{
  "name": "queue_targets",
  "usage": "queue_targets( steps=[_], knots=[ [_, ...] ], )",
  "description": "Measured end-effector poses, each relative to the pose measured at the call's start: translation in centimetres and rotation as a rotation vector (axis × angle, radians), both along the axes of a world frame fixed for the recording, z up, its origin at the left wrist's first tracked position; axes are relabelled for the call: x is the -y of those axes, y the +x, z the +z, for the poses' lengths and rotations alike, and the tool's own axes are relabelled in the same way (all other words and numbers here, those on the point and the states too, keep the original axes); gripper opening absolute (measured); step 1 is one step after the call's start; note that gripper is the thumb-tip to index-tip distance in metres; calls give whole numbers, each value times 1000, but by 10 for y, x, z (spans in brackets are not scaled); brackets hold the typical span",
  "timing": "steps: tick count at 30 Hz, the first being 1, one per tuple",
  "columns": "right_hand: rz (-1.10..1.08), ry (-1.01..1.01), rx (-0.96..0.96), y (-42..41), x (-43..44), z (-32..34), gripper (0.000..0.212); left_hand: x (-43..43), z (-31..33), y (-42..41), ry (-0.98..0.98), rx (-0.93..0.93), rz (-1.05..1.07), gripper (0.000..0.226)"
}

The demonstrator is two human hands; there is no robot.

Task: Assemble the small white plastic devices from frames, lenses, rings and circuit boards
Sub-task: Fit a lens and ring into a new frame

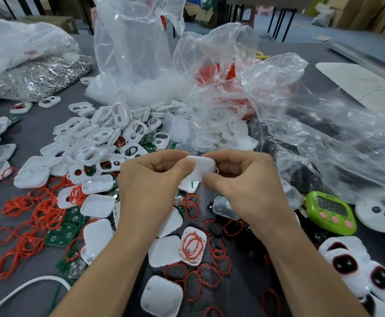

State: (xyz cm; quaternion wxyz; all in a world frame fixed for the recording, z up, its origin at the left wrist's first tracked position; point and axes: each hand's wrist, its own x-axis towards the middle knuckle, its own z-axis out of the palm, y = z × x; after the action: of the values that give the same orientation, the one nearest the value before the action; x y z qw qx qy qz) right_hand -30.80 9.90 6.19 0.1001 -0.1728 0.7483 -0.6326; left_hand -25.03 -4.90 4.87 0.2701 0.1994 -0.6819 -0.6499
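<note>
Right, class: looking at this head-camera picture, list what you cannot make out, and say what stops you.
Head view, white piece: the left grip and right grip cover most of it; its inside is hidden.
Head view, green timer: digits too blurred to read.
Head view, clear bag: crinkled, shiny plastic veils the dark contents.
Head view, white cable: cut off at the bottom left edge.

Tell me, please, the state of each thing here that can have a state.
left hand, pinches the white device
right hand, pinches the white device too
white device, held up between both hands
tall clear bag, standing upright
white shell, hollow side up, red rings inside
green timer, lying face up
</note>
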Motion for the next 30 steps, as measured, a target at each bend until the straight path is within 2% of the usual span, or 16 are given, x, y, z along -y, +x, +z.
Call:
queue_targets(
  steps=[4,7,13,18,20,22,24,27,28,30],
  knots=[
    [-35,-159,171,-4,-3,-2,29,1,3,4,-97,38,-168,23],
    [-34,-199,233,-6,-4,-3,28,-1,1,4,-150,51,-174,26],
    [-8,-178,177,-2,1,-2,24,-1,2,1,34,12,-101,31],
    [-21,-267,328,-3,2,1,21,0,3,1,43,-20,-165,28],
    [-15,-181,226,-3,2,-2,26,-1,1,0,23,-8,-174,27],
    [42,9,1,0,1,-6,34,-3,1,0,7,25,-165,22],
    [95,163,-127,3,2,-8,42,-3,1,-1,47,53,-164,6],
    [70,114,-85,1,4,-9,33,-2,3,-2,121,26,-173,29],
    [52,74,-58,0,4,-9,30,-1,3,-2,129,11,-171,32],
    [29,25,-52,-2,3,-9,25,-1,5,-1,130,-7,-183,22]
  ],
)
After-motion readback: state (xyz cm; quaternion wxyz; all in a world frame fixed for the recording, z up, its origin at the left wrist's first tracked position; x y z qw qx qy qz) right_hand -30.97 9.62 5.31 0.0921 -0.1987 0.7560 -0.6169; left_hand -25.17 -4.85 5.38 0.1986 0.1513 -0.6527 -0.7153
